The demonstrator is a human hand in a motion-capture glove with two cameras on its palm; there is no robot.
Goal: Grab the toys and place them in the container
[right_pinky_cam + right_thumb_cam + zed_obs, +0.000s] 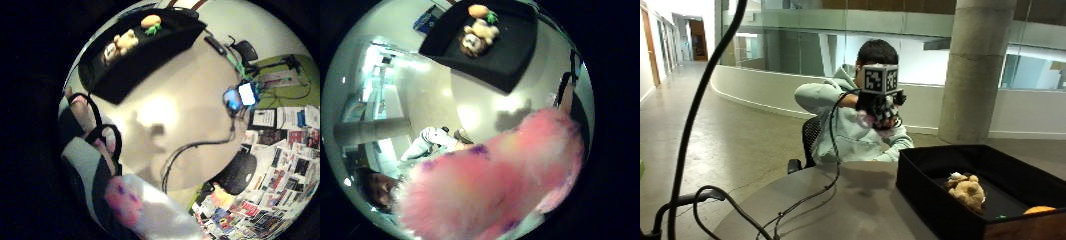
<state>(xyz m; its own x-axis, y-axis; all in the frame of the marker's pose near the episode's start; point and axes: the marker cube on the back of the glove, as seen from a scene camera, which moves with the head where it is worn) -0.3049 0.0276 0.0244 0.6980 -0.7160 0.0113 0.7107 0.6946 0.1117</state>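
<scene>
Outside view, from my end of the table: nearest me is the round grey table, and on its right side stands the black container, open at the top. Inside it a tan stuffed bear lies against the near wall, with an orange toy further along by the corner. Beyond the table a person in a pale hoodie sits in a chair, the gloved right hand raised well above the tabletop, level with the head. Its fingers are curled round a fluffy pink toy, which hangs just below the glove. From the thumb-side palm camera that pink toy fills most of the picture, close against the palm, with the container and its toys lying further off across the bare tabletop. Behind the person stands a thick concrete column.
</scene>
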